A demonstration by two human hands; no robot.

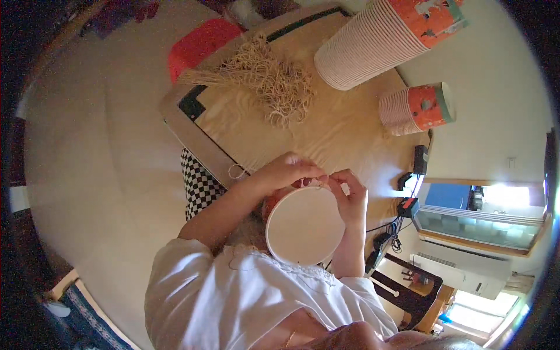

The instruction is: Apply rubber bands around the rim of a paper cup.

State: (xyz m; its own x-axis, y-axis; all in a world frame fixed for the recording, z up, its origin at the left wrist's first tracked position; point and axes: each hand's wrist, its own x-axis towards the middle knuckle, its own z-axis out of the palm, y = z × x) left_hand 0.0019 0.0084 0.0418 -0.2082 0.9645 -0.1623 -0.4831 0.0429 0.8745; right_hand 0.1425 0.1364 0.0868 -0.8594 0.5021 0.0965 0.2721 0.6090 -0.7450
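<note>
A round paper bucket [306, 226] is held against my lap, its white round end turned up toward me and a strip of its orange printed side showing at the left. My left hand [294, 169] is closed in a pinch at the bucket's far edge. Right beside it, my right hand [349, 195] pinches at the same edge, fingertips almost meeting the left ones. A thin pale cord [236, 171] loops out next to my left wrist, and a short bit of it shows at the rim between my fingers. The fingertips hide most of the cord.
A tangled heap of tan cords [280, 87] lies on the wooden table [344, 140]. Beyond it stand a tall stack of paper buckets [373, 44] and a shorter stack [411, 109]. Black adapters with cables [408, 207] sit at the right edge. A red stool [204, 44] stands behind the table.
</note>
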